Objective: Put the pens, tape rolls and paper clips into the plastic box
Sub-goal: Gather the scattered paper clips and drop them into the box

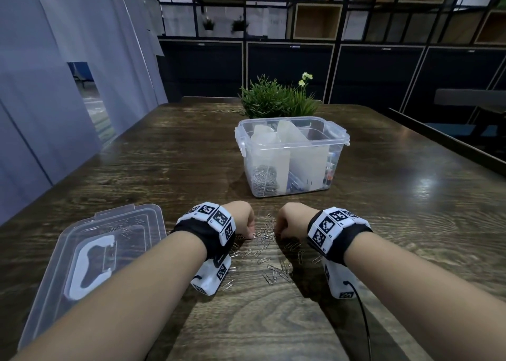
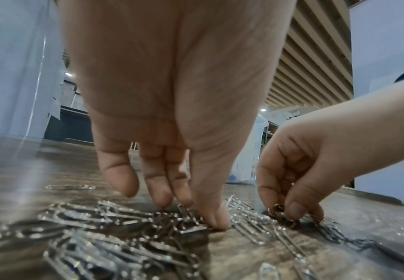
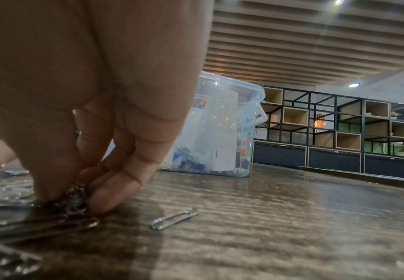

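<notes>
Both hands down on the wooden table (image 1: 169, 152), nearer the body than the plastic box (image 1: 290, 156). Left hand (image 1: 242, 218) with fingers (image 2: 121, 176) reaching downward, thumb and fingertips pinching at loose paper clips (image 1: 269, 251). Right hand (image 1: 289, 219) with curled fingers (image 3: 114, 191) gripping a small bunch of clips (image 3: 75, 199) against the tabletop. More clips already inside the box, left compartment. Clear lid (image 1: 90, 254) flat on the table, left of the clip scatter.

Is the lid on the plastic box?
No: the lid lies flat on the table left of the left hand, and the plastic box stands open.
</notes>
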Motion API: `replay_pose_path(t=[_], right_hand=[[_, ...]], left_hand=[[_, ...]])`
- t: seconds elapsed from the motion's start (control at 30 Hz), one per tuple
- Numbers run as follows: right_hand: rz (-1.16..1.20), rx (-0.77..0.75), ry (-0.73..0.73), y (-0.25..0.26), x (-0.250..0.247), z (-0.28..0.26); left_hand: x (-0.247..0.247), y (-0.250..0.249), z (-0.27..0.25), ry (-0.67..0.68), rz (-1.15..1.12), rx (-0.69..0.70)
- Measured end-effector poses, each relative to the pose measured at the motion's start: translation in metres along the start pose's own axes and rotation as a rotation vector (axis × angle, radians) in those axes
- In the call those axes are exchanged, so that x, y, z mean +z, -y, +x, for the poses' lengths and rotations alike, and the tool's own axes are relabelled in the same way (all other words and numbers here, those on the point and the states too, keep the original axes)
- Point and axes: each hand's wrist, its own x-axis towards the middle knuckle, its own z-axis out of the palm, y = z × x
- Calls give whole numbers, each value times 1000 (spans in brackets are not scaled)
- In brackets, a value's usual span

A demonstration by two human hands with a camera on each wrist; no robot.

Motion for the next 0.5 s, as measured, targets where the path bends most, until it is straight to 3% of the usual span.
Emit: replay_pose_path(t=[0.33,0.5], right_hand=[[6,-46,16,-3,0,-6],[223,-81,-187,-9,-29,-15]], left_hand=[[1,-11,-9,29,212,-20],[-24,5,-8,-163,-2,15]])
